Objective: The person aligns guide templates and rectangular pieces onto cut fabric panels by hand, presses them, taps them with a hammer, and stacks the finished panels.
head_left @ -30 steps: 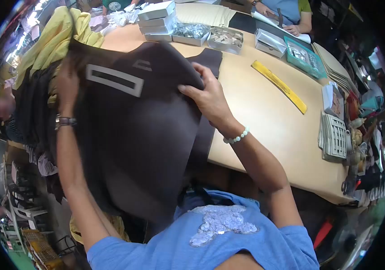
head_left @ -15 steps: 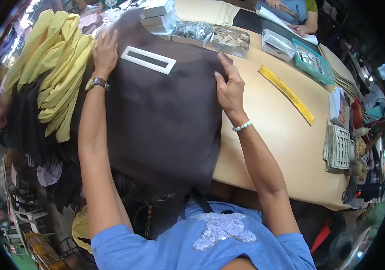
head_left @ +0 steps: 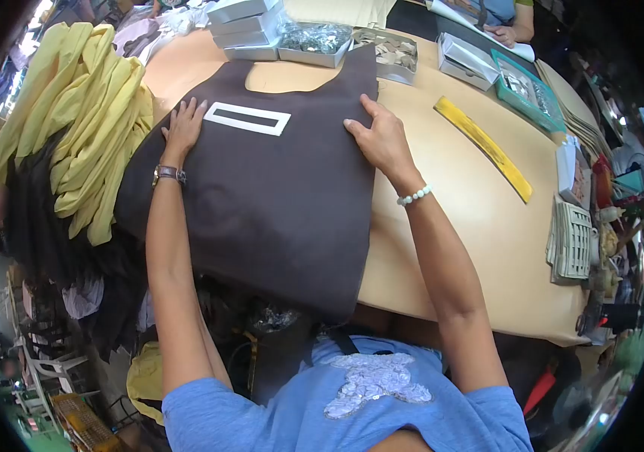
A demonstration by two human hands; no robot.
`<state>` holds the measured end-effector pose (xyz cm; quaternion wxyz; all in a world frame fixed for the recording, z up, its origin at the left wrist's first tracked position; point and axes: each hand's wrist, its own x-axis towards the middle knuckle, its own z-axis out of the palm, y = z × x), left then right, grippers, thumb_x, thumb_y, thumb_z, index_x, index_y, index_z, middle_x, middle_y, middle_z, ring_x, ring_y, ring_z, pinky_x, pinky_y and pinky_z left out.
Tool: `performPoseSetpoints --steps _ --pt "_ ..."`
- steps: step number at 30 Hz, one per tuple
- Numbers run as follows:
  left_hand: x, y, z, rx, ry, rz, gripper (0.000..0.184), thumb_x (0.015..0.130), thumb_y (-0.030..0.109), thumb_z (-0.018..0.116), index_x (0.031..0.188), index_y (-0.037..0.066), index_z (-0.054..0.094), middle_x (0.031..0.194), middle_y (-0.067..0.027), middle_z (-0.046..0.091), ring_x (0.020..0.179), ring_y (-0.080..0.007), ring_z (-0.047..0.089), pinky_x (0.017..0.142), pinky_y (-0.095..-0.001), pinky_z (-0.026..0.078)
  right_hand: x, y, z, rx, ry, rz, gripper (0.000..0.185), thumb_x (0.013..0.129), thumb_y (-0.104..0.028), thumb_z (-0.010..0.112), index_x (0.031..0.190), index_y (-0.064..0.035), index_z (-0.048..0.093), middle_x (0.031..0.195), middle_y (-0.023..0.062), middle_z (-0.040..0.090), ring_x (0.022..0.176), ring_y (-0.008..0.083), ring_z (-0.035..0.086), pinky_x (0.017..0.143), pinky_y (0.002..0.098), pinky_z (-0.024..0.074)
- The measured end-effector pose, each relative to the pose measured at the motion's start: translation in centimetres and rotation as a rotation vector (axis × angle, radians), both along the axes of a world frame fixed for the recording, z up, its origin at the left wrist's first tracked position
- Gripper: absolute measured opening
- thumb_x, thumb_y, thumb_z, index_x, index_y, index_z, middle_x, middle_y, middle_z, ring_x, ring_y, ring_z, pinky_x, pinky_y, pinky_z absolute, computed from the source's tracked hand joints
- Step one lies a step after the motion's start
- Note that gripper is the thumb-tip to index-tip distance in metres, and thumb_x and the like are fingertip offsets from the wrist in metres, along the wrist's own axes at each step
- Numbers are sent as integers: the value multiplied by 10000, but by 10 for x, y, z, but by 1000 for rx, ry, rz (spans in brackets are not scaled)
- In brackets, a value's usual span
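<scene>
A dark brown cut fabric panel point(head_left: 277, 203) with a scooped top edge lies spread on the table, its lower edge hanging over the front. On its upper part rests a white rectangular frame-shaped piece point(head_left: 250, 130) with a slot in the middle. My left hand point(head_left: 184, 132) lies open on the cloth just left of the white piece, fingers spread. My right hand point(head_left: 382, 135) rests open at the panel's right edge, thumb and forefinger apart on the fabric.
Yellow fabric point(head_left: 88, 128) is heaped at the left over dark cloth. A yellow strip point(head_left: 484, 148) lies right of the panel. Boxes of small parts point(head_left: 314, 41), a teal tray point(head_left: 529, 90) and stacked pieces point(head_left: 570, 237) line the table. Another person's hand point(head_left: 503, 34) is at the far side.
The panel has settled flat, baring its scooped top edge and the table behind it. My left hand has come down toward me, and my right hand lies farther over the cloth's edge.
</scene>
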<state>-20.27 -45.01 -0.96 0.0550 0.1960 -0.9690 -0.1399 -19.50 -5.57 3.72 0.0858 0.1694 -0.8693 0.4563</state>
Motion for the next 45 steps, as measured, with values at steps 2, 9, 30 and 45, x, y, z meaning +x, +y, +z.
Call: performPoseSetpoints --steps 2,9,30,45 --pt "-9 -9 1 -47 -27 -39 697 879 612 304 1423 177 319 1497 -144 218 1376 -384 160 1042 -654 67 -6 -1 1 21 -62 14 567 784 -192 632 1231 117 471 1244 276 507 1145 367 515 985 373 393" --pt "-8 45 40 -329 305 -272 567 923 472 394 1323 73 432 1347 -190 440 1257 -355 391 1045 -479 287 -5 -4 11 98 -195 14 576 793 -230 624 1268 59 474 1242 256 521 1160 350 513 994 366 388" --pt "21 153 14 -265 127 -463 624 888 558 396 1330 122 461 1394 -151 402 1312 -345 316 1031 -631 182 36 1 -32 324 669 466 404 769 -153 529 1141 3 557 1188 146 557 1178 307 443 1030 396 306" --pt "29 167 25 -183 167 -390 784 776 677 482 1302 96 498 1379 -161 421 1302 -329 335 1036 -623 179 1 59 8 580 678 38 172 741 1 548 888 -84 518 947 90 515 918 282 564 708 382 498"
